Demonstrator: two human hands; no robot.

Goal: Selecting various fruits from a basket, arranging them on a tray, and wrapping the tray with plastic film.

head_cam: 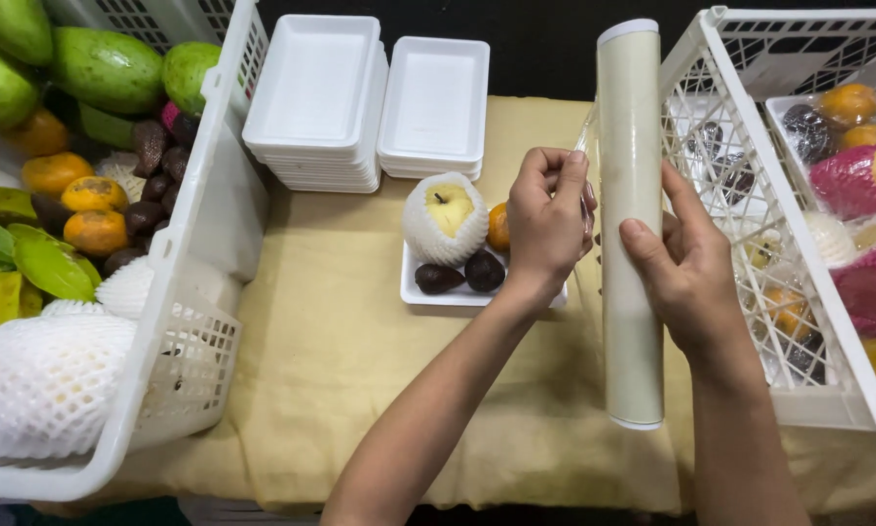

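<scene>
- We counted two stacks of white foam trays [365, 97], two white crates [204, 292], and one filled tray [428, 292] on the worktop [341, 370].
- One cling-film roll [631, 224] stood near upright, long axis running away from us.
- Our right hand [691, 268] clasped it; our left hand [547, 219] pinched its film edge.

long pale cling-film roll [630, 224], upright lengthwise over the cloth, clear film edge lifted

Glossy film roll [631, 224], matt cloth [360, 390]
</scene>
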